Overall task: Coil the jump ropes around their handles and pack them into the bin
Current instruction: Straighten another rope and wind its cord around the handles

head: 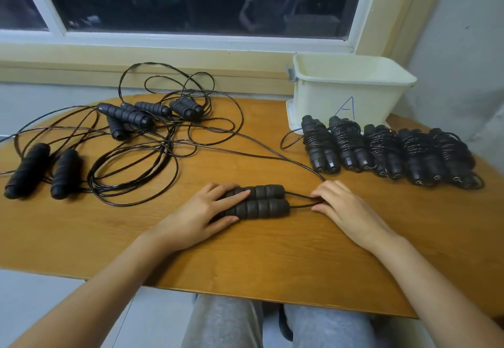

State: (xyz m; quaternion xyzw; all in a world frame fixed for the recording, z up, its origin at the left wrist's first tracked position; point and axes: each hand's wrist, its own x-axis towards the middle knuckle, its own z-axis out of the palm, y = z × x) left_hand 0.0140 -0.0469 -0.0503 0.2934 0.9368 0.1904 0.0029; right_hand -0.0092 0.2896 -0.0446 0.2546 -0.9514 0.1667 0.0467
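Note:
Two black foam handles (266, 201) of one jump rope lie side by side on the wooden table (245, 252). My left hand (201, 211) rests on their left ends, pressing them together. My right hand (343, 208) pinches the black cord (298, 201) just where it leaves the handles. The rest of that cord trails back left into a loose tangle (152, 156). Several coiled ropes (390, 151) lie in a row at the right. A cream bin (346, 88) marked "A" stands behind them.
Uncoiled ropes with black handles lie at the far left (41, 170) and at the back (152, 111), their cords looping across the table's left half. A window sill and wall run behind the table. My knees show below the table's front edge.

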